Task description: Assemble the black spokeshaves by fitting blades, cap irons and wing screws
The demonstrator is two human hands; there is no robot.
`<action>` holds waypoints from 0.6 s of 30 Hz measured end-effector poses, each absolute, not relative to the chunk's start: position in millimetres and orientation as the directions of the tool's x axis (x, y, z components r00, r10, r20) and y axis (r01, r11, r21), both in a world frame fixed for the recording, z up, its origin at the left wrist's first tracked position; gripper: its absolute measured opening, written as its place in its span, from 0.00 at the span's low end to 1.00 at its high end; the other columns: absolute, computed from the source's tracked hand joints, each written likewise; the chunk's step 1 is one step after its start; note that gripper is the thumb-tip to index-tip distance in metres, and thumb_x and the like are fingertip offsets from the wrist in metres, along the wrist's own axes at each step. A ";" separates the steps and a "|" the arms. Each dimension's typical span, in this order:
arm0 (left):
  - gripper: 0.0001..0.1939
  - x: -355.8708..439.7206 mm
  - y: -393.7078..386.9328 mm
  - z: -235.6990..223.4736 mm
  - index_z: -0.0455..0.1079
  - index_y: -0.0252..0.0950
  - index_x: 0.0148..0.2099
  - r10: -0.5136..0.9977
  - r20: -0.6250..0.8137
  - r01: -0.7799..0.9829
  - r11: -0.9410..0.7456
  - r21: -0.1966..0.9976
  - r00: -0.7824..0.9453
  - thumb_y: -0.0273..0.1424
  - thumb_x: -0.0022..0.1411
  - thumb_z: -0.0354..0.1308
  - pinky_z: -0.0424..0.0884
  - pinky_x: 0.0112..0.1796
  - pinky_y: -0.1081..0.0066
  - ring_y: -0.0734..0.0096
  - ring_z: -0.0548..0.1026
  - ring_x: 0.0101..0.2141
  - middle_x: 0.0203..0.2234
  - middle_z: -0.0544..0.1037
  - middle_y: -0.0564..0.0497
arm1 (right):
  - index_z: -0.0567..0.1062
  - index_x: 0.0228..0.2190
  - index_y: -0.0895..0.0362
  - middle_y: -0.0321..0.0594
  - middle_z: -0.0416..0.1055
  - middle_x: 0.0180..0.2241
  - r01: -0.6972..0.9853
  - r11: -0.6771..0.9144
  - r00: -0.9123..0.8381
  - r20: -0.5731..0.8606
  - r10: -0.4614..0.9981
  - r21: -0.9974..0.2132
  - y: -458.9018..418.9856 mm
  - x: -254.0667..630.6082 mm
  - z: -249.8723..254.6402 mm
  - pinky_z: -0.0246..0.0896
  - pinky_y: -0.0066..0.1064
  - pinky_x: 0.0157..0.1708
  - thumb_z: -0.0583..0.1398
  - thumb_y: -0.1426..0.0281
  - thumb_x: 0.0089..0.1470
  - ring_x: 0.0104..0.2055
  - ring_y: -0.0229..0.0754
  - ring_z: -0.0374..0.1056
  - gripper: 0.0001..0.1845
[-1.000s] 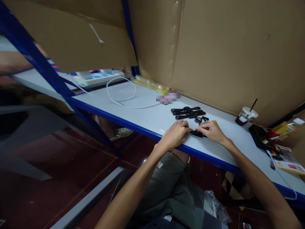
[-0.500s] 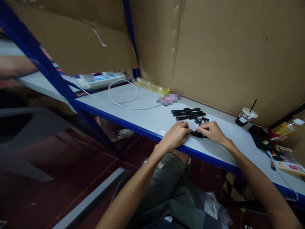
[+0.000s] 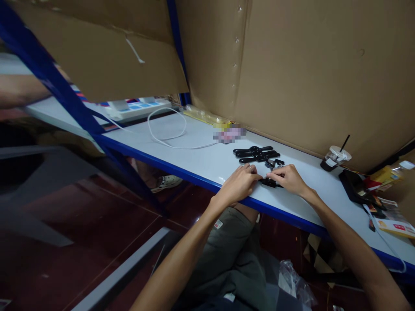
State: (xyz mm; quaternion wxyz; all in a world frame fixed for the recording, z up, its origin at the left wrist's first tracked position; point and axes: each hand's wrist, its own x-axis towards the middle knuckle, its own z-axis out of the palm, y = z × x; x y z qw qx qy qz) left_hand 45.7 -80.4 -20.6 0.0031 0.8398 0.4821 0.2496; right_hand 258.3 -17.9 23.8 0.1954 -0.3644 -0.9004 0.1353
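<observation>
My left hand (image 3: 239, 183) and my right hand (image 3: 289, 179) meet near the front edge of a pale shelf with a blue rim (image 3: 181, 172). Both hands pinch a small black plastic part (image 3: 267, 182) that lies between their fingertips. A ring shows on a finger of the left hand. Just beyond the hands lie several long black plastic pieces (image 3: 256, 153) in a loose pile, with a few smaller black bits (image 3: 274, 163) beside them.
A white cable (image 3: 168, 138) loops across the shelf toward a power strip (image 3: 136, 108). An iced drink cup with a straw (image 3: 334, 156), a black pouch (image 3: 356, 188) and packets sit at the right. Cardboard sheets (image 3: 292, 69) line the back. Another person's foot (image 3: 165, 181) shows below.
The view has shifted slightly between the earliest frame and now. Both hands stay together on the small black part, with hardly any movement.
</observation>
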 end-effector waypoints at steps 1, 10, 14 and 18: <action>0.23 45.7 -80.6 -20.5 0.76 0.40 0.56 0.811 0.418 0.808 -0.535 0.247 0.409 0.19 0.63 0.52 0.70 0.48 0.57 0.57 0.72 0.45 0.42 0.75 0.44 | 0.75 0.16 0.56 0.32 0.59 0.16 0.612 0.695 -0.651 0.260 0.714 -0.377 -17.6 258.6 23.8 0.46 0.30 0.28 0.57 0.58 0.62 0.22 0.35 0.50 0.26; 0.23 46.6 -82.3 -17.1 0.77 0.40 0.55 0.815 0.413 0.813 -0.528 0.245 0.406 0.18 0.63 0.52 0.70 0.47 0.58 0.57 0.72 0.45 0.42 0.75 0.45 | 0.75 0.17 0.56 0.31 0.59 0.16 0.612 0.697 -0.656 0.252 0.711 -0.373 -15.8 259.2 21.0 0.45 0.30 0.28 0.57 0.56 0.61 0.22 0.35 0.51 0.26; 0.22 46.6 -82.2 -17.3 0.77 0.41 0.54 0.816 0.411 0.814 -0.528 0.245 0.406 0.18 0.63 0.53 0.70 0.48 0.59 0.57 0.72 0.45 0.42 0.75 0.45 | 0.74 0.16 0.56 0.32 0.59 0.15 0.633 0.686 -0.624 0.287 0.726 -0.358 -14.8 260.0 20.1 0.44 0.32 0.28 0.56 0.58 0.61 0.22 0.35 0.49 0.26; 0.23 46.5 -81.4 -18.0 0.77 0.41 0.55 0.816 0.409 0.813 -0.529 0.243 0.408 0.18 0.63 0.53 0.70 0.48 0.59 0.57 0.72 0.45 0.42 0.75 0.45 | 0.76 0.18 0.56 0.32 0.61 0.16 0.603 0.703 -0.659 0.260 0.705 -0.377 -16.1 259.8 20.5 0.46 0.31 0.28 0.57 0.57 0.61 0.22 0.35 0.52 0.25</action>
